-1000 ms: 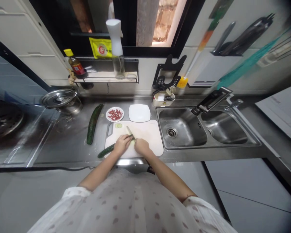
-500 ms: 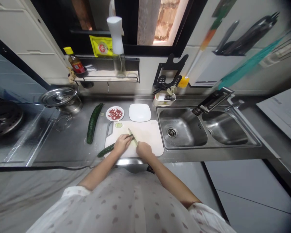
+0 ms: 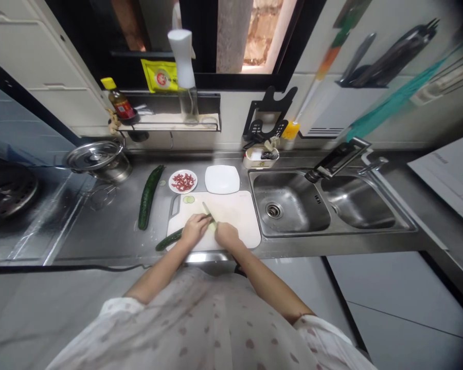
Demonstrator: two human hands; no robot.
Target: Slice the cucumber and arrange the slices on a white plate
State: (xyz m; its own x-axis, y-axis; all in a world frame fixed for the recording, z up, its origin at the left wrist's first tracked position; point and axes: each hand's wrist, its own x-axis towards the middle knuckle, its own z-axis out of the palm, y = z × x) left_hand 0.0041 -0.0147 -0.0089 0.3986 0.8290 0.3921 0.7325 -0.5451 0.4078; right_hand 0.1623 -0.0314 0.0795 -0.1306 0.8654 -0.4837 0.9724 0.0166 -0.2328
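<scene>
My left hand (image 3: 195,228) is wrapped over a dark green cucumber (image 3: 170,240) lying slanted across the white cutting board (image 3: 245,221). My right hand (image 3: 227,235) is closed round the handle of a knife (image 3: 206,208), whose blade points away from me and meets the cucumber's right end. My right fingers hide the handle. A few pale cucumber slices (image 3: 189,199) lie at the board's upper left. A second, whole cucumber (image 3: 150,198) rests on the counter left of the board.
Behind the board stand a small plate (image 3: 172,188) of chopped red pieces and a white square dish (image 3: 222,179). A double sink (image 3: 289,232) lies to the right, with a black faucet (image 3: 330,163) over it. A lidded steel pot (image 3: 116,169) stands at the left.
My right hand and the knife have shifted slightly left and away from me, along the cucumber's end. My left hand keeps its hold in nearly the same place.
</scene>
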